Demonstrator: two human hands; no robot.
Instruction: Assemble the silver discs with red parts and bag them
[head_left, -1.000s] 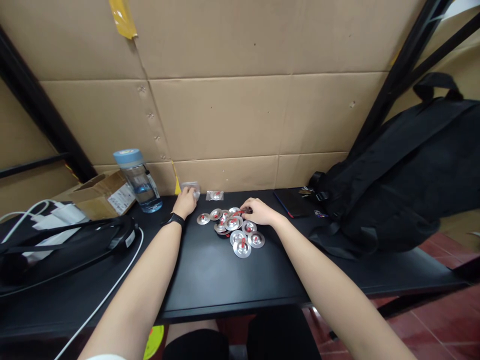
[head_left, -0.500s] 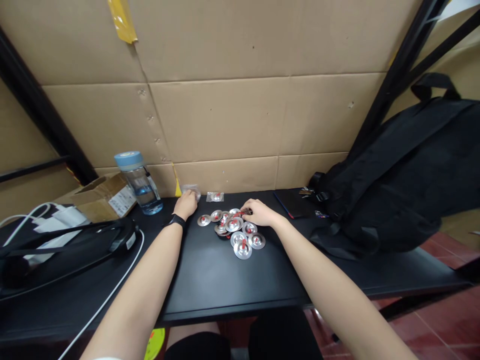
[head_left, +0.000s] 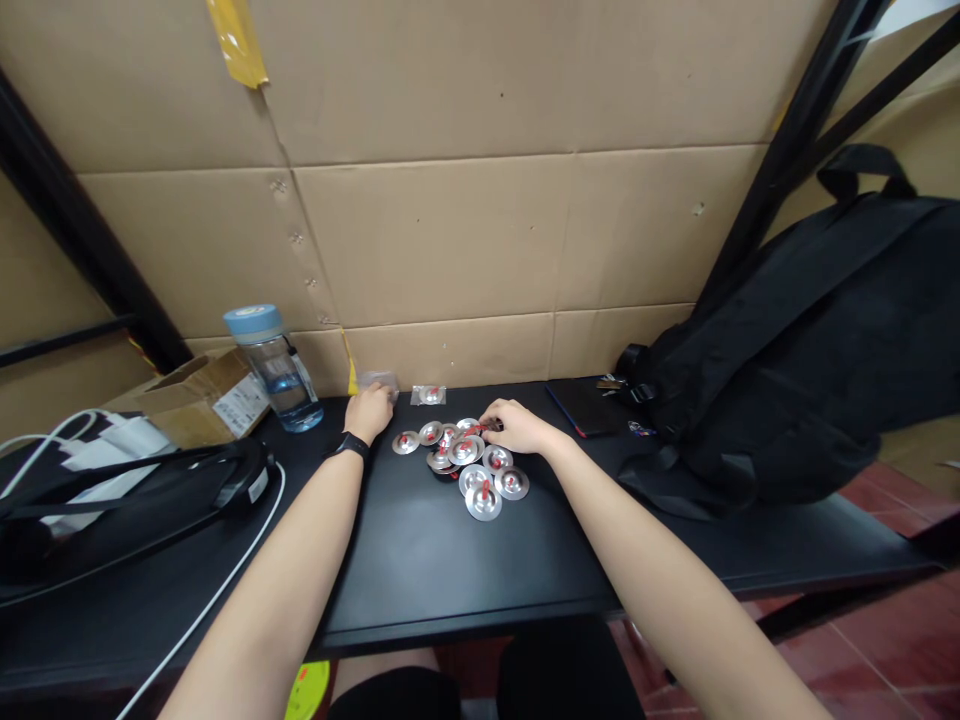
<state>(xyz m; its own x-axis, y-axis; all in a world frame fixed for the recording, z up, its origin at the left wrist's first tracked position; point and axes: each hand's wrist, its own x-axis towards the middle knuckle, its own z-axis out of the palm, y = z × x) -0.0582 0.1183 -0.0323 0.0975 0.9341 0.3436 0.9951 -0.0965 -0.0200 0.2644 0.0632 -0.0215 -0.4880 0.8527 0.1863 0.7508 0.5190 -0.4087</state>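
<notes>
A loose pile of silver finger cymbals (head_left: 484, 501) with red loops lies on the black table, some overlapping. At the pile's far right edge is my right hand (head_left: 516, 426), its fingers pinched at a finger cymbal (head_left: 492, 425) that they largely hide. My left hand (head_left: 369, 412), with a black band on the wrist, reaches to the back of the table. Its fingers are curled onto some clear plastic bags (head_left: 381, 380) against the cardboard. Just right of them lies a clear packet (head_left: 428, 395) with a cymbal inside.
A blue-lidded water bottle (head_left: 274, 370) and an open cardboard box (head_left: 206, 395) stand at left, near a black bag (head_left: 232, 485) and white cable (head_left: 217, 575). At right are a dark flat pouch (head_left: 583, 407) and a large black backpack (head_left: 810, 350). Cardboard (head_left: 450, 240) walls the back.
Both hands stay almost in place, left at the plastic bags and right at the cymbal pile. The whole view has shifted slightly.
</notes>
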